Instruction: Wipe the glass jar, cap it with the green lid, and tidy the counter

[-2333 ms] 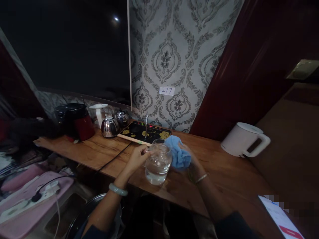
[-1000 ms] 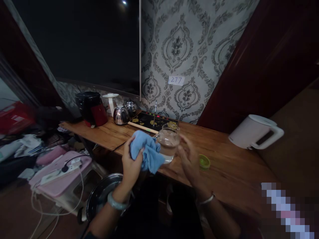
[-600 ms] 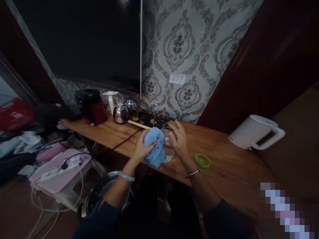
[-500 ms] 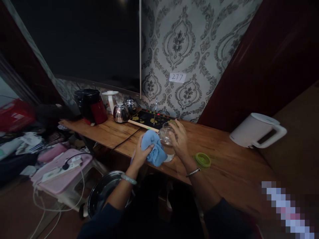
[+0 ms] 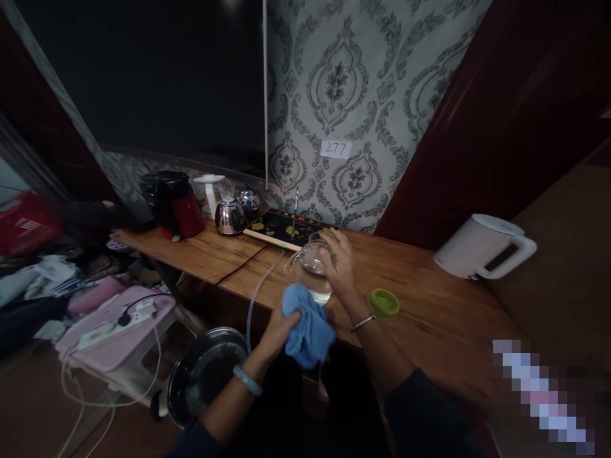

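My left hand (image 5: 280, 327) is closed around a crumpled blue cloth (image 5: 309, 331), held low in front of the table edge and apart from the glass. A clear glass pot (image 5: 312, 264) is gripped by my right hand (image 5: 340, 261), whose fingers curve over its upper right side. The pot is see-through, with what looks like a glass handle or spout at its left. To the right of my right wrist lies a round green lid or shallow dish (image 5: 383, 303) on the wooden table (image 5: 410, 343).
Behind the pot sits a black electric tea stove (image 5: 281, 228) with a thin upright spout. Shiny kettles (image 5: 230, 216) and a red-black appliance (image 5: 179, 207) stand left, a white kettle (image 5: 482, 248) right. Below are a dark basin (image 5: 207, 375), a clear hose (image 5: 252, 305) and a pink stool (image 5: 112, 356).
My left hand has drawn the blue cloth down toward me, away from the glass pot, uncovering its left side and the hose. My right hand keeps its hold on the pot.
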`<state>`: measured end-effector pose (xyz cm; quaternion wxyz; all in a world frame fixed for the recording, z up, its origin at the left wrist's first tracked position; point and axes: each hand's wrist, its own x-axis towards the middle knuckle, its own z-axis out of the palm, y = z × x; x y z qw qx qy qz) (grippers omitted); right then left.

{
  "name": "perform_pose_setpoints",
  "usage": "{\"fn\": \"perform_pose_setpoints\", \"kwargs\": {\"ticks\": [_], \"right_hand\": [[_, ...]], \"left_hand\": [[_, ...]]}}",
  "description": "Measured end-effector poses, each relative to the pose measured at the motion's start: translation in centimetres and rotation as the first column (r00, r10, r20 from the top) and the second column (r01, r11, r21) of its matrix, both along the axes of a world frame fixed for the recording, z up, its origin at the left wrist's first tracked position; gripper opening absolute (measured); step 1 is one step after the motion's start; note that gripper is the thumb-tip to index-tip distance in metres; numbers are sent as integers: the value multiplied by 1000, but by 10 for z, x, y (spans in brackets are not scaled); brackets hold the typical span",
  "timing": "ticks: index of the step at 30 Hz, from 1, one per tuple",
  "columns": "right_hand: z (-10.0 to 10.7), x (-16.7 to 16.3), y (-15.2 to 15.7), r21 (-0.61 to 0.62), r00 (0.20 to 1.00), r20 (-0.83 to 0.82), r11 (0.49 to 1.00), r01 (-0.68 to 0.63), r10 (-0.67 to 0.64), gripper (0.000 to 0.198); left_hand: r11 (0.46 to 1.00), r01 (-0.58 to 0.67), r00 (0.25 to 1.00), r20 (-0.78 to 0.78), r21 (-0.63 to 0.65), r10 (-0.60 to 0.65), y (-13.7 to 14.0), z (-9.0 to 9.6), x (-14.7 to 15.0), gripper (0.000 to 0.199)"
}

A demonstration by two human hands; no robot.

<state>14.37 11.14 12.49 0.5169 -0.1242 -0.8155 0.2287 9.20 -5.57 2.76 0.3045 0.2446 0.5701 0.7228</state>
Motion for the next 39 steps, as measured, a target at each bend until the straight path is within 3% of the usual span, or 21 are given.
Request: {"fn": "perform_pose_setpoints", "kwargs": {"ticks": [2,4,6,8,11,13,15,18,22,24,26,28,31,35,37,39], "right_hand": [[-1,-1,1,2,1000,-5,1000,5,-5,40],[-1,0,1,1,1000,8,1000,-3,3,42],[0,3,2,-2,999,44,1000,-31,31,47],[2,8,2,-9,995,71,997,-72,72,53],[1,16,3,-28,989,76,992,-123,125,56],[-1,19,6,-33,985,83,988,-149,152,53],[-3,20,8,-34,980,88,984,-175,178,50],[-5,20,12,-35,977,72,980,-197,199,48],[-7,19,12,-39,981,56,982,-186,188,47],[-8,17,11,-45,982,52,983,-180,182,46],[-8,16,10,-52,981,51,982,-183,186,46],[-6,16,10,-54,979,55,980,-193,196,46],[0,25,6,-59,982,68,983,-173,177,50],[-3,60,-19,-157,984,53,974,-162,173,59],[-18,79,-42,-265,948,34,918,-297,316,69],[-40,93,-66,-390,868,69,814,-430,491,88]], "left_hand": [[981,188,982,2,-47,-188,-10,11,13,52],[971,233,971,-40,-50,-235,-16,26,22,53],[992,123,978,-167,-23,-125,-19,44,25,55],[997,-75,919,-385,37,83,-17,64,19,57],[940,-299,623,-712,167,324,-6,88,4,57],[922,-343,402,-859,179,317,5,99,-3,56],[919,-373,236,-946,124,223,14,104,-3,53],[913,-406,102,-990,53,103,24,102,3,47],[938,-340,28,-996,71,85,23,86,7,40],[952,-303,49,-997,42,60,19,73,8,39],[970,-242,130,-991,-33,-1,14,57,10,41],[985,-136,275,-959,-109,-68,9,42,12,46],[993,-22,564,-821,-118,-86,2,31,15,49],[999,-17,898,-439,-47,-5,-6,47,18,41],[1000,-1,975,-222,-8,-1,-9,60,24,46],[999,34,996,-84,35,-31,-12,68,33,50]]}}
